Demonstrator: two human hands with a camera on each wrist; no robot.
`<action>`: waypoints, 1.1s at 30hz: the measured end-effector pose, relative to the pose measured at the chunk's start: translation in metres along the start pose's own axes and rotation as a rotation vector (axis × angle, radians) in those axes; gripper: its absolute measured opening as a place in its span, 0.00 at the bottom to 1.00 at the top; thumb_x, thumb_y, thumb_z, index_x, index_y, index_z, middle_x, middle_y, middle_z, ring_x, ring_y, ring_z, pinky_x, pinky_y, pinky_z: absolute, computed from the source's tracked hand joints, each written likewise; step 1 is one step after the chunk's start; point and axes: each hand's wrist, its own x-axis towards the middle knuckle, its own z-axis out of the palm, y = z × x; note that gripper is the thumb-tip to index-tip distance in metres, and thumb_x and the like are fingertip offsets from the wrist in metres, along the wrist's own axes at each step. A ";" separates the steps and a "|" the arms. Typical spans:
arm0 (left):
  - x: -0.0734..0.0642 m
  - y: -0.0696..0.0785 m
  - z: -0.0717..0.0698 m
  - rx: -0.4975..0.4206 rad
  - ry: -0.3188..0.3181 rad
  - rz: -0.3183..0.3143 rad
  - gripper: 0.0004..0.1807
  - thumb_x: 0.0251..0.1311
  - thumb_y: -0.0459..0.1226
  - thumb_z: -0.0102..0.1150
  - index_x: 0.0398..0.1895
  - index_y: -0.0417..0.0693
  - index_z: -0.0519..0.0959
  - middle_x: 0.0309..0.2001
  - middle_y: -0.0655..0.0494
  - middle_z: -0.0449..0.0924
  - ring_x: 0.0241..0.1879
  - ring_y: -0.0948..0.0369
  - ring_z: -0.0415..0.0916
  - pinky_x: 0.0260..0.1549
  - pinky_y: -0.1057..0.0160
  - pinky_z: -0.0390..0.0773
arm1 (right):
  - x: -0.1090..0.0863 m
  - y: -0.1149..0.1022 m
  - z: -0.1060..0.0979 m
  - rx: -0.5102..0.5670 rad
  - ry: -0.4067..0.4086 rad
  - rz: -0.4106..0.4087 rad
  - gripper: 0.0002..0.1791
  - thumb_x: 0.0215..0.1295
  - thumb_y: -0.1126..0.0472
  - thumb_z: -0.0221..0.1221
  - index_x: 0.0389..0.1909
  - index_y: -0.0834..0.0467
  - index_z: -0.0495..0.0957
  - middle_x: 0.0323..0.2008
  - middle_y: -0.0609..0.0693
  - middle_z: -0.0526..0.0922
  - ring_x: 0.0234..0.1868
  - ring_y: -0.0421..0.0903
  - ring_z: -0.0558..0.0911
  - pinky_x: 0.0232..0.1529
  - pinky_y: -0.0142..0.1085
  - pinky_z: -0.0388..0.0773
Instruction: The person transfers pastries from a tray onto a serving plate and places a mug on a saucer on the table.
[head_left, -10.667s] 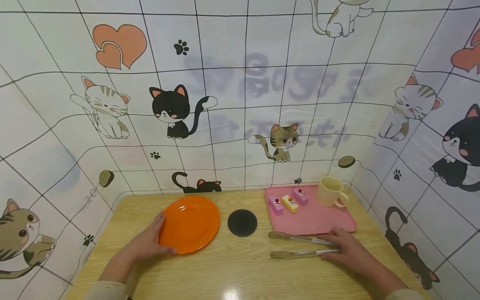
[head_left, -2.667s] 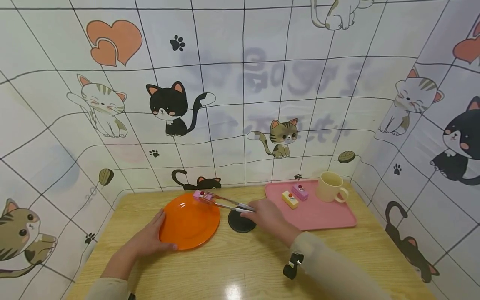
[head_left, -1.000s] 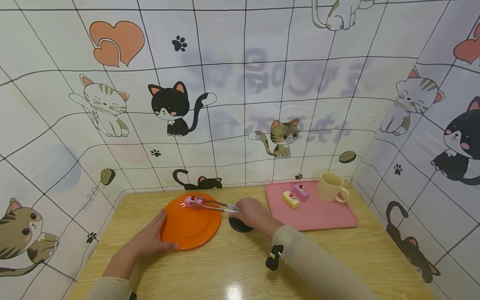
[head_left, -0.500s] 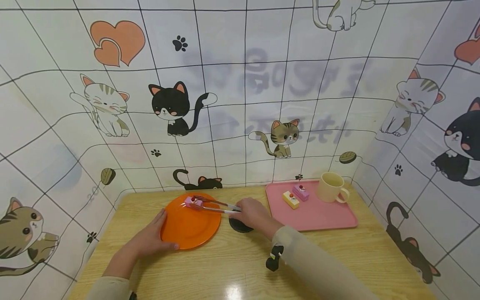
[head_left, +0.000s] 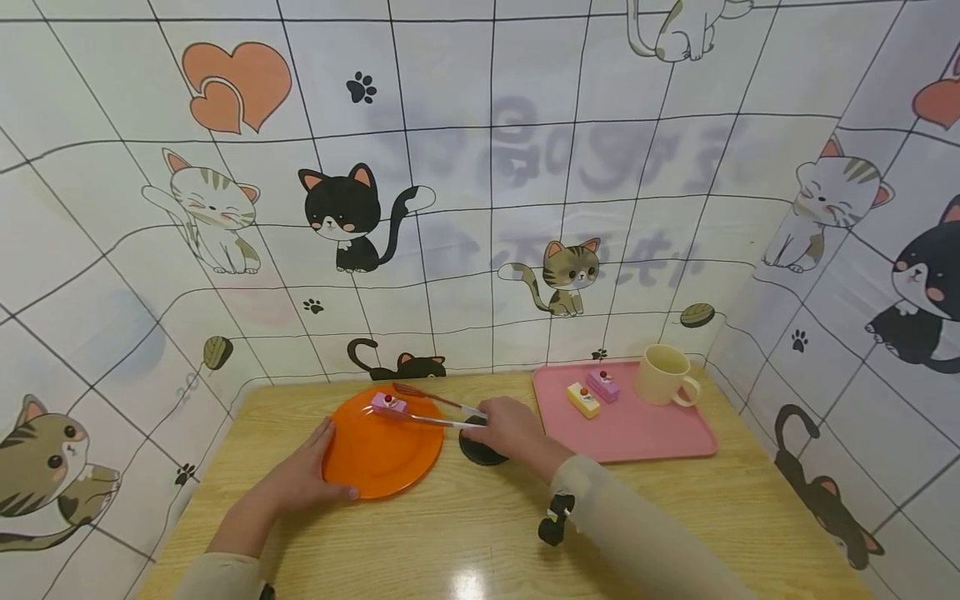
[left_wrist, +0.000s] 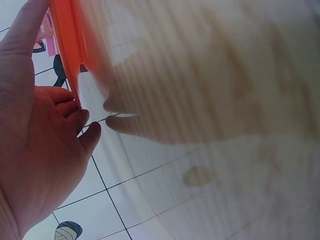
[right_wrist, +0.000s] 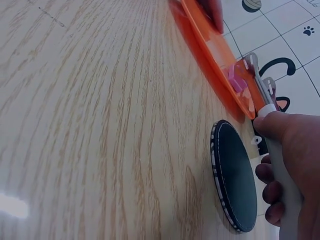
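One pink cake (head_left: 388, 403) sits on the far part of the orange plate (head_left: 382, 458) — and the tongs (head_left: 442, 422) just let go. Half a second ago both tips were closed round it; now the arms are spread, far tip clear of the cake over the plate's far rim, near tip by its near side, can't tell if touching. Cake hasn't shifted, so I'd read it as released, resting on the plate. Right hand (head_left: 513, 429) grips the tong handles, just above the black coaster (head_left: 480, 451). Left hand (head_left: 296, 471) is spread against the plate's left rim, thumb at the near side — looks like it's steadying. Yellow cake (head_left: 583, 401) and purple cake (head_left: 603, 384) are on the pink tray (head_left: 645, 437) at right, untouched, mug (head_left: 662, 375) beside them.
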 end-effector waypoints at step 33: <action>-0.002 0.003 0.000 0.013 0.009 0.010 0.79 0.50 0.67 0.82 0.88 0.30 0.46 0.89 0.30 0.39 0.85 0.29 0.47 0.79 0.27 0.57 | -0.056 0.045 -0.032 0.341 0.061 -0.038 0.28 0.77 0.56 0.70 0.75 0.54 0.81 0.41 0.42 0.86 0.20 0.37 0.71 0.19 0.31 0.69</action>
